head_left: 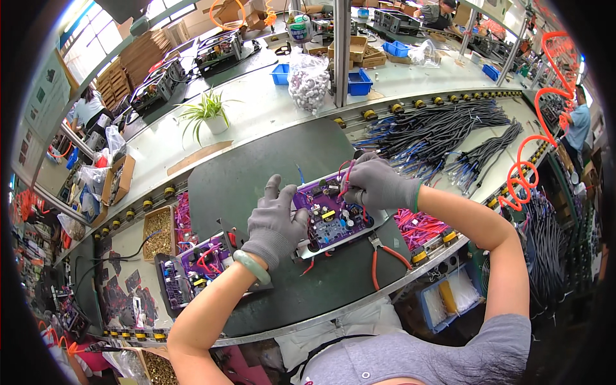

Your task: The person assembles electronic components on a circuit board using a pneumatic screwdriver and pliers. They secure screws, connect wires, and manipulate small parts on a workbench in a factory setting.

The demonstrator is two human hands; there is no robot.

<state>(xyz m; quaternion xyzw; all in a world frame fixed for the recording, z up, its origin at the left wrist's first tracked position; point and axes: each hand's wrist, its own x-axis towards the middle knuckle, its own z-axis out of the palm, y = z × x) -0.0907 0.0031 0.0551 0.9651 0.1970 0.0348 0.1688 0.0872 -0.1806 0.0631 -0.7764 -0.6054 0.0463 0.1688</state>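
Note:
A purple circuit board (328,224) in a pale metal tray lies before me on the dark green mat (256,157). My left hand (276,221), in a grey glove, rests at the board's left edge with its fingers stretched apart. At the far right corner my right hand (380,185), gloved too, has its fingers pinched together on a red wire (347,179) rising from the board; its fingertips are partly hidden. Red-handled pliers (376,262) lie just below the board. A second purple board (192,273) sits to the left, partly behind my left forearm.
Black cables (436,131) are heaped at the far right, with red wires (420,228) nearer. A box of brass-coloured parts (158,232) stands left. Beyond the roller track are a potted plant (212,115) and a bag of white parts (309,83). An orange coiled hose (523,170) hangs right.

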